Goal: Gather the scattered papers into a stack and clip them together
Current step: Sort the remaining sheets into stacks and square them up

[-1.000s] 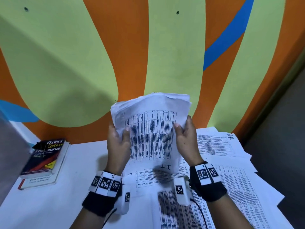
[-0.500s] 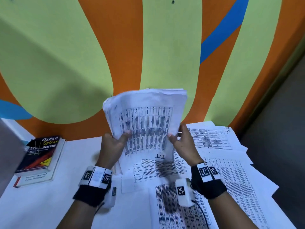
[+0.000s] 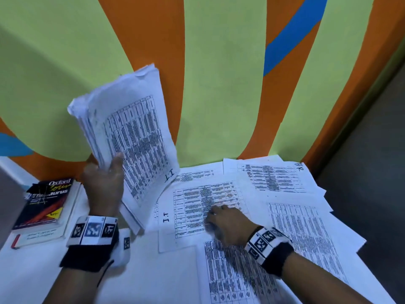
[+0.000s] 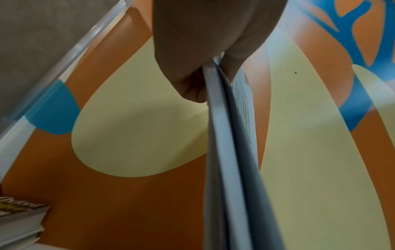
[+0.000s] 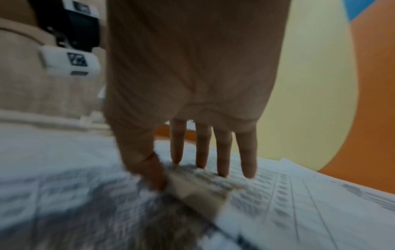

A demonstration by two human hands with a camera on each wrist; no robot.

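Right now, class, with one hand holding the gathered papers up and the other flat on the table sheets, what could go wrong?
1. The left hand alone pinches the thick stack of printed white papers near its lower edge; the tilted, uneven sheets could fan out or slip.
2. The right hand presses straight fingers on the overlapping printed sheet marked "I.T"; dragging it might crease it or shift the sheets around it.

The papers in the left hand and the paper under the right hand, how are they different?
The bundle of papers is a thick pile, lifted up and tilted in front of the wall; the sheet on the table is a single page lying flat. The left hand grips the bundle's edge, while the right hand rests straight fingers on the sheet. Both are white with printed tables and marked "I.T".
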